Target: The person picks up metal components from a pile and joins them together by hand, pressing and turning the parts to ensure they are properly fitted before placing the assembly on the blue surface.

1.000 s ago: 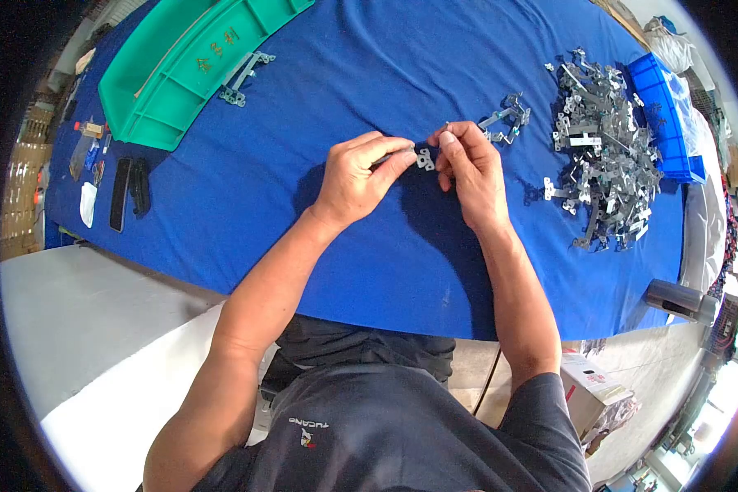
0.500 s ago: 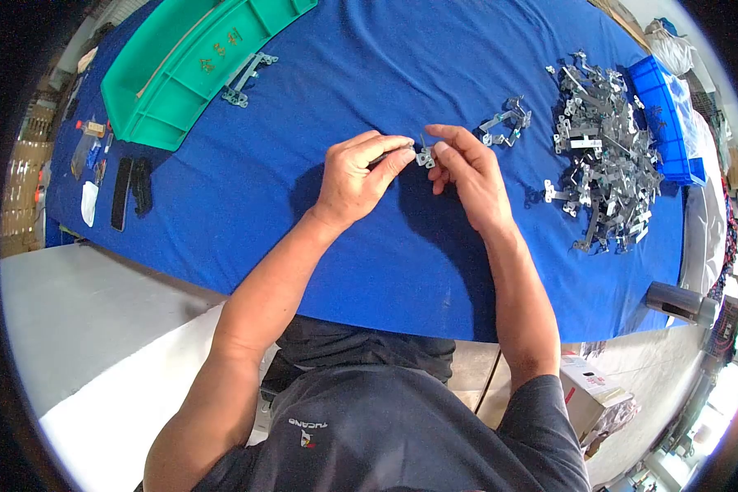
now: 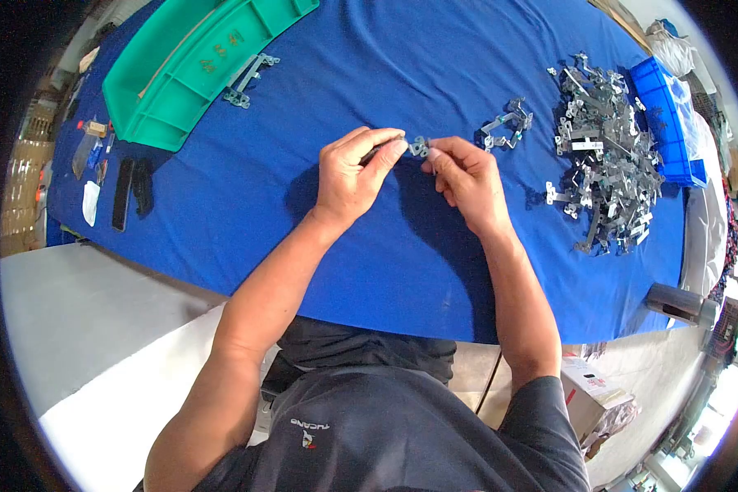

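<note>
Above the blue cloth, a small silvery metal bracket (image 3: 419, 147) with rounded, holed tabs spans the gap between my hands. My left hand (image 3: 354, 170) pinches its left end between thumb and fingers, hiding much of it. At the other end, my right hand (image 3: 468, 179) is closed, thumb and forefinger on the bracket's tab. A few similar brackets (image 3: 505, 125) lie on the cloth just beyond my right hand.
A big heap of metal brackets (image 3: 607, 156) covers the right side, beside a blue bin (image 3: 668, 123). A green tray (image 3: 172, 115) holding small brass-coloured pieces stands at upper left, with brackets (image 3: 250, 80) alongside. A dark phone-like slab (image 3: 123, 193) lies at left.
My right forefinger has come down from its raised position and curled in at the bracket. The bracket has turned and shifted slightly left and up; both hands stay close together.
</note>
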A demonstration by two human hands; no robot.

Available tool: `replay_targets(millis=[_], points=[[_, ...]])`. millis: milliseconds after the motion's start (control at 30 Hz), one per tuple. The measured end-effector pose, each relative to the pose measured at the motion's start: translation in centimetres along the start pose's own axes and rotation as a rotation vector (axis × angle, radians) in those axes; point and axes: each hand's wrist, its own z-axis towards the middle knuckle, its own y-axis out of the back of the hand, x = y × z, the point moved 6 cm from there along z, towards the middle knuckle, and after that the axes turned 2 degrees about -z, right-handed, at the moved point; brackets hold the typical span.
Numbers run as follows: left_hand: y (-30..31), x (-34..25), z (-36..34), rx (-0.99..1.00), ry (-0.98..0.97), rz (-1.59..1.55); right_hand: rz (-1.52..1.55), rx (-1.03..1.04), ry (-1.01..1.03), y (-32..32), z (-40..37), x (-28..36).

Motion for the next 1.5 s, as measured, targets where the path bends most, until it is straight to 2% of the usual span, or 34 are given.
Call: replay_targets(millis=[367,500,600,700,833,967,1067,1267,1367,1500], points=[[-0.3,0.2,-0.1,0.043,0.047,-0.053,-0.131,0.012,0.051,-0.2,-0.1,0.3],[-0.5,-0.1,0.0,0.091,0.007,-0.019,-0.178,0.013,0.053,-0.1,0.1,0.0],[-0.8,-0.2,0.0,0.104,-0.002,-0.033,-0.071,0.023,0.045,0.0,0.0,0.0],[-0.9,-0.2,-0.1,0.112,-0.036,-0.008,0.195,0.024,0.041,0.2,0.4,0.0],[-1.2,-0.6,-0.2,0.154,-0.076,0.008,0.040,0.082,0.094,0.0,0.4,-0.2],[-1.4,-0.9,-0.3,0.214,-0.053,0.036,0.095,-0.021,0.097,0.4,0.3,-0.1],[-0.7,-0.6,-0.1,0.098,-0.057,0.029,0.232,-0.084,0.112,0.6,0.4,0.0],[-0.4,-0.4,0.0,0.048,-0.017,-0.011,0.391,-0.132,0.072,0.5,0.4,0.1],[0.0,-0.2,0.0,-0.015,-0.022,-0.030,0.198,-0.017,0.049,0.1,0.1,0.0],[0.2,0.0,0.0,-0.013,0.065,-0.082,-0.017,0.004,0.035,0.0,-0.2,0.4]])
